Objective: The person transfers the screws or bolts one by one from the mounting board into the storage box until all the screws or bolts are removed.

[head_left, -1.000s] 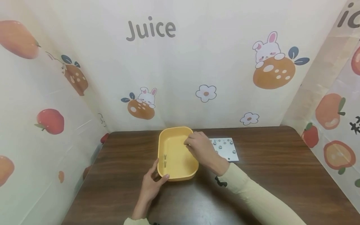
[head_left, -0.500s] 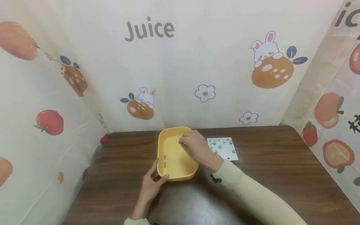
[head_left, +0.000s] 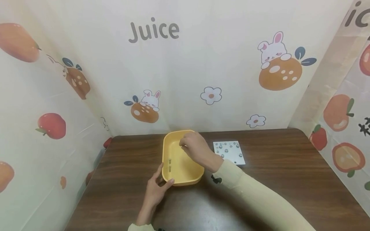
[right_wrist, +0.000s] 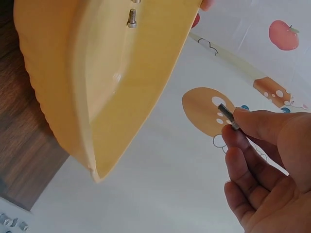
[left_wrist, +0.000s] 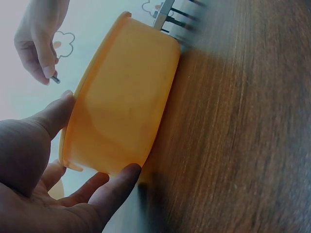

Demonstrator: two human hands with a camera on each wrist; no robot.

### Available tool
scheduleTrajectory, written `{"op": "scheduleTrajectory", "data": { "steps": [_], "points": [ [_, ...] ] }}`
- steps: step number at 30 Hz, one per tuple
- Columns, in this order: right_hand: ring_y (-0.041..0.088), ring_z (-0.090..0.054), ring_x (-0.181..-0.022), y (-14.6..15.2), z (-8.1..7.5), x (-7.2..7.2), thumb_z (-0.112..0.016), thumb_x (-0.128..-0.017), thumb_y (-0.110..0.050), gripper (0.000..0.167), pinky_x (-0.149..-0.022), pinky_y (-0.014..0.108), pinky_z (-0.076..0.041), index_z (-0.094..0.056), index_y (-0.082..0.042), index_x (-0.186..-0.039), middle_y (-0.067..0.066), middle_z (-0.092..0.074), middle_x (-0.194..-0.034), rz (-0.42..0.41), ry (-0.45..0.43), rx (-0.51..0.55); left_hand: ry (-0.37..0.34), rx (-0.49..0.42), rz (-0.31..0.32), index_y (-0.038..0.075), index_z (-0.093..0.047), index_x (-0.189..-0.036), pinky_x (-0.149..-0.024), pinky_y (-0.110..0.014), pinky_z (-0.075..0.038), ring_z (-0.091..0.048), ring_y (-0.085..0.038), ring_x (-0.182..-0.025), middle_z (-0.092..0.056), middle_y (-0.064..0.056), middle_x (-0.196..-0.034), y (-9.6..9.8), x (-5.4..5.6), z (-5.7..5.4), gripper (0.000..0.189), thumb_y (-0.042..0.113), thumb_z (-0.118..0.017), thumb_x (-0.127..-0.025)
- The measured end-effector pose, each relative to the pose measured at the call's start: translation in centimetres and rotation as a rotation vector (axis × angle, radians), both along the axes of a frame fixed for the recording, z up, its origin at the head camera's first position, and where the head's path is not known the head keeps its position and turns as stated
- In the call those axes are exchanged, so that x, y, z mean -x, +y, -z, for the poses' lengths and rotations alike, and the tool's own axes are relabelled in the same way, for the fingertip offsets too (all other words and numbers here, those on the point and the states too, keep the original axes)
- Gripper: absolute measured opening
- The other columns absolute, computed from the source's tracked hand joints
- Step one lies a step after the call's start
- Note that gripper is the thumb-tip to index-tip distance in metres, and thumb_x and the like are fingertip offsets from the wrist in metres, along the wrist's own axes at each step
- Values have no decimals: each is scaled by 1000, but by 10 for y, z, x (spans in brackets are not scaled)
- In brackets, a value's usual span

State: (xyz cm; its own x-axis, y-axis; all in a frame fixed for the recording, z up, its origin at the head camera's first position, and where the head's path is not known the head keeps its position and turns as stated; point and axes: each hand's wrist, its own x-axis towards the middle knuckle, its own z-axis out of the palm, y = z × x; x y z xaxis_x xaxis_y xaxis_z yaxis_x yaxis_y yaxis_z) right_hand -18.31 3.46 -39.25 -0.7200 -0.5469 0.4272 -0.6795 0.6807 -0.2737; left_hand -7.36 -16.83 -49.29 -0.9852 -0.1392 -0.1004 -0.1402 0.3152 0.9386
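While the right hand (head_left: 195, 146) is sliding leftward over the yellow plastic tray (head_left: 183, 171) with rounded corners, its thumb and fingertips are pinching a small silver metal screw (right_wrist: 228, 116). A second ago that hand was crossing the tray's rim toward 2 o'clock; now its fingertips are hovering inside the outline, near 12 o'clock of the tray's centre. The screw is hanging above rim level, touching only the fingers, so the transfer seems to be nearing its release, which is not yet done.

At 8 to 9 o'clock inside the tray, two silver metal screws (head_left: 170, 168) are lying in line, unchanged. The left hand (head_left: 156, 189) is holding the 7 o'clock corner, thumb on the rim, apparently keeping the tray steady. Outside at 3 o'clock, the pale rectangular plate (head_left: 231, 158) studded with metal fasteners is lying uncovered by the passing hand.
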Motion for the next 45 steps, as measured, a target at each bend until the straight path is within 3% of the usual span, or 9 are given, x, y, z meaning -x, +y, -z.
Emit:
{"op": "scheduleTrajectory", "data": {
  "steps": [9, 17, 23, 31, 34, 40, 45],
  "points": [
    [24, -73, -92, -9, 2, 7, -82, -87, 1, 10, -97, 41, -54, -83, -7, -94, 4, -80, -94, -3, -39, -17, 7, 5, 3, 15, -43, -163, -105, -58, -52, -54, -54, -135, -34, -31, -166, -1, -1, 1, 86, 17, -87, -89],
    [16, -69, -74, -21, 1, 14, -78, -87, 1, 15, -76, 32, -56, -82, -13, -82, -3, -78, -81, 5, -41, -95, -4, -2, -2, 16, -44, -163, -104, -54, -53, -56, -49, -135, -34, -28, -167, 0, 0, 3, 87, 19, -88, -88],
    [11, -54, -61, -29, 1, 18, -81, -88, -5, 22, -67, 26, -49, -73, -15, -70, -7, -66, -67, 18, -88, -128, -2, -6, 1, 16, -44, -163, -103, -55, -53, -55, -52, -135, -33, -30, -166, 0, -1, 3, 87, 21, -88, -88],
    [10, -54, -64, -38, 3, 23, -76, -89, 2, 18, -64, 23, -48, -78, -12, -79, -4, -71, -75, 24, -153, -123, 1, -2, 7, 17, -44, -163, -105, -58, -51, -53, -53, -136, -33, -31, -166, -1, -1, 2, 86, 20, -87, -89],
    [9, -48, -60, -42, 6, 25, -72, -88, 5, 26, -59, 22, -42, -71, -13, -68, -5, -64, -68, 21, -165, -125, -2, -9, 8, 17, -43, -163, -105, -57, -51, -53, -53, -137, -32, -30, -167, -2, -1, 2, 86, 19, -87, -89],
    [7, -35, -53, -49, 12, 28, -67, -83, 11, 49, -52, 19, -31, -41, -18, -54, -9, -43, -55, 15, -186, -135, -5, 6, 7, 17, -43, -163, -106, -57, -51, -53, -52, -136, -33, -29, -167, -1, 0, 4, 86, 20, -87, -89],
    [9, -34, -53, -54, 17, 33, -73, -84, 7, 53, -53, 21, -31, -38, -19, -54, -8, -40, -54, 16, -206, -171, -6, 11, 2, 17, -44, -163, -106, -56, -51, -56, -50, -135, -35, -28, -166, 0, 1, 3, 86, 22, -88, -89]
  ]
}}
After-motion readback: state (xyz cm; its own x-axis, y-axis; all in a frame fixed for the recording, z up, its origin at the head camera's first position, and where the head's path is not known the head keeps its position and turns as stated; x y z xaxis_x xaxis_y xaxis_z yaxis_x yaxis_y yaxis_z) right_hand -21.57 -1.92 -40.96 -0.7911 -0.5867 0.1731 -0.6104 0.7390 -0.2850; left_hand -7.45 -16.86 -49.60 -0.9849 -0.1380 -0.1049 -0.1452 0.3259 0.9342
